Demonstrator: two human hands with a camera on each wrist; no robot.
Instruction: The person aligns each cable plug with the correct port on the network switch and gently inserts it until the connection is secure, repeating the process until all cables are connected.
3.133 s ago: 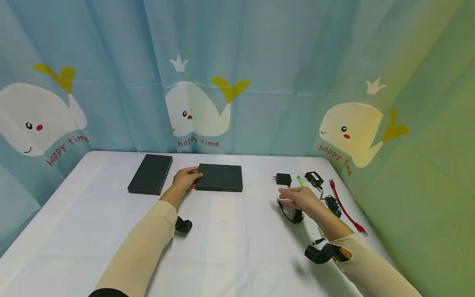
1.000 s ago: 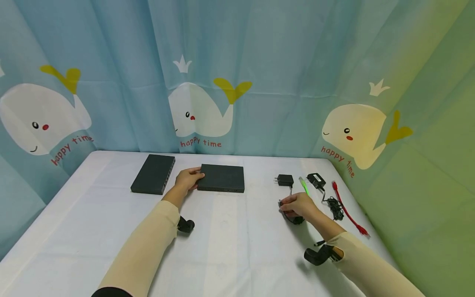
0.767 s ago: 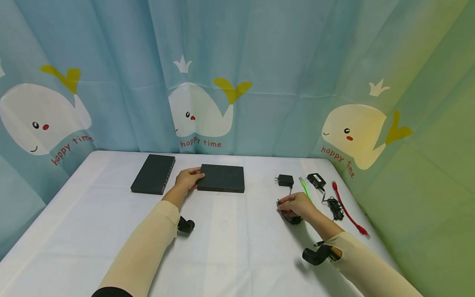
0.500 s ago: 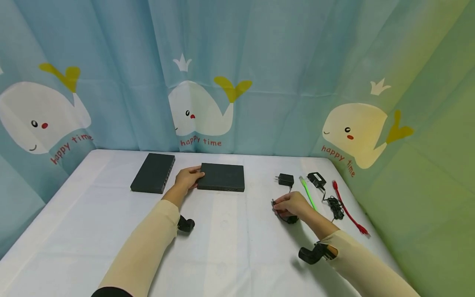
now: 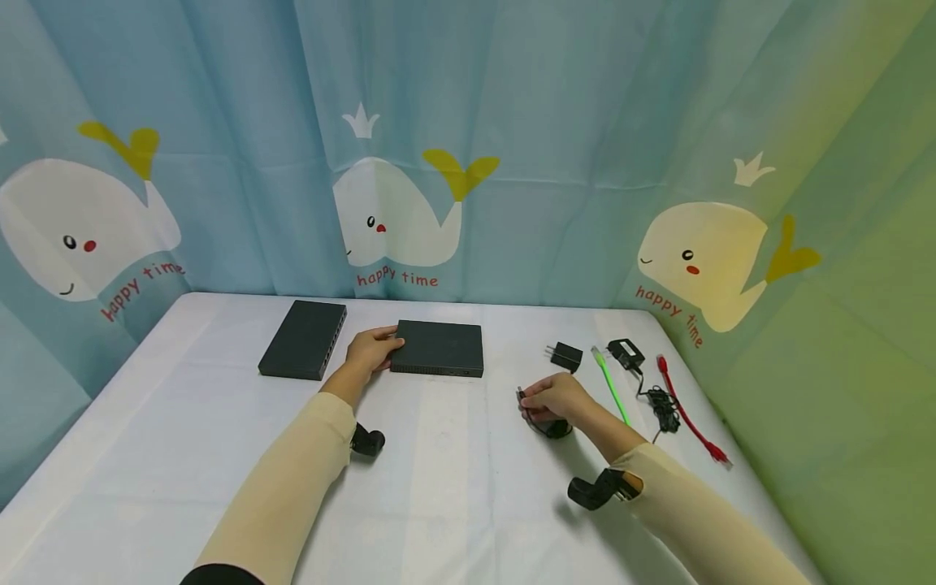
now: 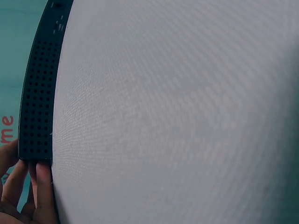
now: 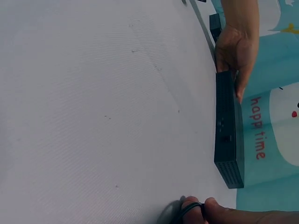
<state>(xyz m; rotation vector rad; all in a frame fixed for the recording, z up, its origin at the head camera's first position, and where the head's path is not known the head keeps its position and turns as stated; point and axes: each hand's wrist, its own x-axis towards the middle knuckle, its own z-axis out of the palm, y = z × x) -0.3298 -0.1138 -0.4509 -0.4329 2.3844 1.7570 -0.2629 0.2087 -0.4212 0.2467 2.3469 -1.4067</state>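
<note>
My left hand [image 5: 368, 349] grips the left end of a flat black network switch [image 5: 439, 348], thumb on top. In the left wrist view its fingers [image 6: 44, 189] lie against the switch's end, beside the perforated side [image 6: 39, 100]. My right hand [image 5: 559, 396] pinches the plug end of a thin black power cord [image 5: 559, 429], whose bundle hangs beneath the fingers. The right wrist view shows the cord [image 7: 198, 204] looped by the fingertips, apart from the switch [image 7: 226, 126] and its small round socket. A black power adapter [image 5: 566, 357] with prongs lies behind the right hand.
A second black switch [image 5: 302, 340], with ports along its right side, lies at the back left. To the right are a green cable [image 5: 610, 383], another adapter [image 5: 626, 353] with a bundled cord [image 5: 664, 408], and a red network cable [image 5: 691, 410]. A curtain [image 5: 556, 162] hangs behind the table.
My right hand has come down to the cord, pinched its plug end and moved left with it. The adapter behind has turned slightly. My left hand stays on the switch.
</note>
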